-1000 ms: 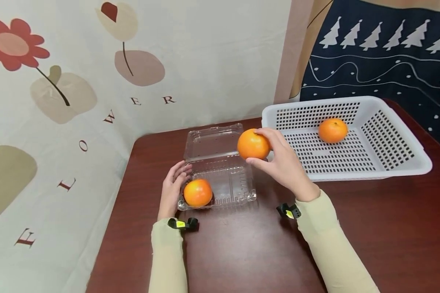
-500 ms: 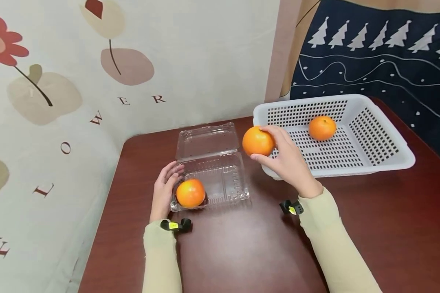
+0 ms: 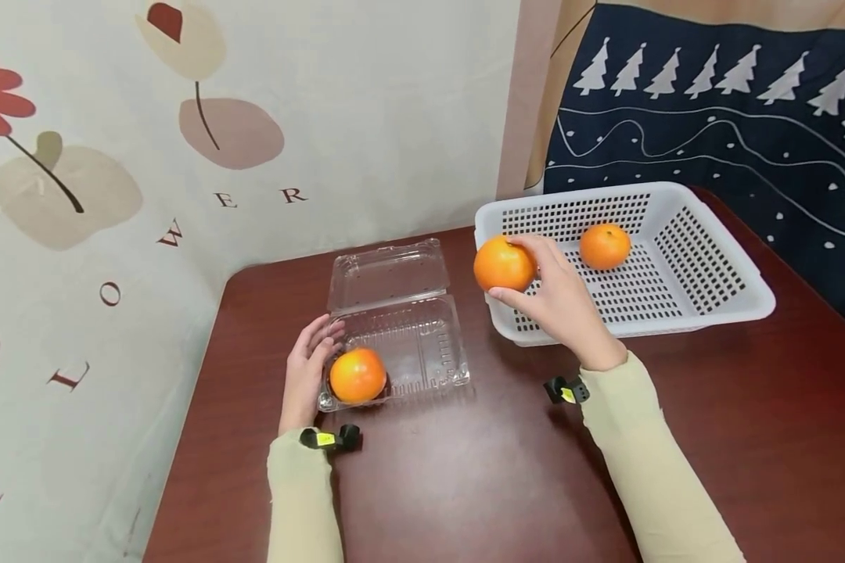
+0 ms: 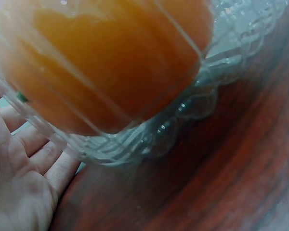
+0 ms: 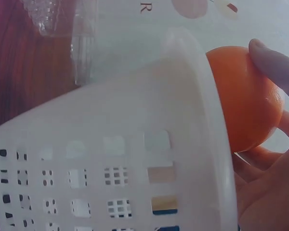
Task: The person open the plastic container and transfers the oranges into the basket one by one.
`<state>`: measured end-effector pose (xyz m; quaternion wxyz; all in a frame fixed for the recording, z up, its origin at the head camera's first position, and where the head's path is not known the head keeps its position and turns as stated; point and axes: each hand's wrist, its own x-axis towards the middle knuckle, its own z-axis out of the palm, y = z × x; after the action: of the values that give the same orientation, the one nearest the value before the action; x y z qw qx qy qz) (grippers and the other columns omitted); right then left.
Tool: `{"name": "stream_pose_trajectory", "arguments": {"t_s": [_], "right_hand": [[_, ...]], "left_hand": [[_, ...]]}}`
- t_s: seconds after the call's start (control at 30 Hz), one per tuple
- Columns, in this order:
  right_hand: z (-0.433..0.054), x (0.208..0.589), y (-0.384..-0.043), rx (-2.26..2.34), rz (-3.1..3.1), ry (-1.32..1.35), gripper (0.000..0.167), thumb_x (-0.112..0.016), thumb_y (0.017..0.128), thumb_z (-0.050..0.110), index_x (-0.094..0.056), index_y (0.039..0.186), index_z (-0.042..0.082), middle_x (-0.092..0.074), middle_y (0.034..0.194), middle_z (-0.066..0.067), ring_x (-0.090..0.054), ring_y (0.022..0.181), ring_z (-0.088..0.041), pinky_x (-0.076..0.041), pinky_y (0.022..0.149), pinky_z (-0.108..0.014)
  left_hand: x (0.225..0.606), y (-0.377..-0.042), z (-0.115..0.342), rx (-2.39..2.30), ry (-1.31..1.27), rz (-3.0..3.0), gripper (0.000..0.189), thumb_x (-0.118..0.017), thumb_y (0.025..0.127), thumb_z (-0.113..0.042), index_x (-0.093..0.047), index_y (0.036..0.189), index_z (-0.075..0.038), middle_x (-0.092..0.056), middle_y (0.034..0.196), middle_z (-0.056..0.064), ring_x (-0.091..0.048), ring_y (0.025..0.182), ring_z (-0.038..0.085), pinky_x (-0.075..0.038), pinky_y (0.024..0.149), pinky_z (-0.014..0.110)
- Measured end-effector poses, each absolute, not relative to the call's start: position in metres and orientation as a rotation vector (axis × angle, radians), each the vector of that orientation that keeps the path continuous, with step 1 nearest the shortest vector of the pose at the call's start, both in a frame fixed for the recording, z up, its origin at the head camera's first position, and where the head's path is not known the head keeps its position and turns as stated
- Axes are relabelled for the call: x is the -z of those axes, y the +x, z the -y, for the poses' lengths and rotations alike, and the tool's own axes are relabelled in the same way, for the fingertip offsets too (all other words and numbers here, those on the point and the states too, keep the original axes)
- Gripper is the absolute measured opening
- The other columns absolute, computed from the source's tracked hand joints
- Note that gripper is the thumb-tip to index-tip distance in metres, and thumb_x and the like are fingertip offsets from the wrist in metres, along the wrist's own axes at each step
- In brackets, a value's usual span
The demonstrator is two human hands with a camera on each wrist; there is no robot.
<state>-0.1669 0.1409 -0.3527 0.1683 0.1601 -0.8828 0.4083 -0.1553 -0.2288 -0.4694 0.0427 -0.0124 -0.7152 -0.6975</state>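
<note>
My right hand point(image 3: 566, 301) holds an orange point(image 3: 505, 264) between thumb and fingers, over the left end of a white plastic basket point(image 3: 676, 322). In the right wrist view, that orange point(image 5: 245, 98) shows just beyond the basket rim point(image 5: 216, 110). A second orange point(image 3: 605, 246) lies inside the basket. My left hand point(image 3: 306, 375) rests against the left side of a clear plastic clamshell box point(image 3: 422, 356) with its lid folded back. Inside the box, near that hand, sits another orange point(image 3: 357, 375). The left wrist view shows the fingers point(image 4: 41, 154) lying along the box wall.
The box's open lid point(image 3: 390, 275) lies flat behind it on the dark wooden table point(image 3: 458, 485). A flower-printed cloth point(image 3: 394, 117) hangs behind the table, and a dark cloth with white trees point(image 3: 711, 141) hangs behind the basket at right.
My right hand has carried its orange rightward, from beside the box to over the basket's left end. The left hand has stayed at the box's side. The head view has turned slightly right.
</note>
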Motion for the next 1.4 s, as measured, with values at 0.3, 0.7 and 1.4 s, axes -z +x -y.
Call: {"name": "stream_pose_trajectory", "arguments": {"t_s": [0.3,0.7,1.4], "right_hand": [[-0.146,0.346,-0.174,-1.145,2.524,0.452,0.066,-0.071,0.069,0.048,-0.046,0.125,0.022,-0.045,0.118,0.002,-0.043,0.098,-0.014,-0.043,0.077,-0.034],[-0.171,0.337,-0.177,-1.099,2.542,0.343,0.067,-0.071,0.069,0.047,-0.044,0.126,0.023,-0.046,0.117,0.0,-0.044,0.097,-0.015,-0.043,0.078,-0.036],[-0.203,0.355,-0.165,-1.174,2.56,0.124,0.07,-0.072,0.071,0.04,-0.037,0.127,0.015,-0.039,0.122,-0.008,-0.043,0.1,-0.025,-0.042,0.086,-0.044]], "left_hand": [[0.467,-0.146,0.229,2.127,0.024,2.153,0.04,-0.049,0.092,-0.018,-0.042,0.132,-0.015,-0.051,0.125,0.01,-0.047,0.114,0.023,-0.042,0.09,0.025],[0.455,-0.149,0.213,2.148,-0.049,2.154,0.045,-0.048,0.092,-0.012,-0.038,0.135,-0.009,-0.047,0.129,0.015,-0.044,0.117,0.03,-0.041,0.092,0.026],[0.452,-0.146,0.226,2.104,-0.001,2.263,0.047,-0.047,0.093,-0.015,-0.032,0.138,-0.011,-0.044,0.132,0.016,-0.047,0.111,0.034,-0.042,0.089,0.019]]}}
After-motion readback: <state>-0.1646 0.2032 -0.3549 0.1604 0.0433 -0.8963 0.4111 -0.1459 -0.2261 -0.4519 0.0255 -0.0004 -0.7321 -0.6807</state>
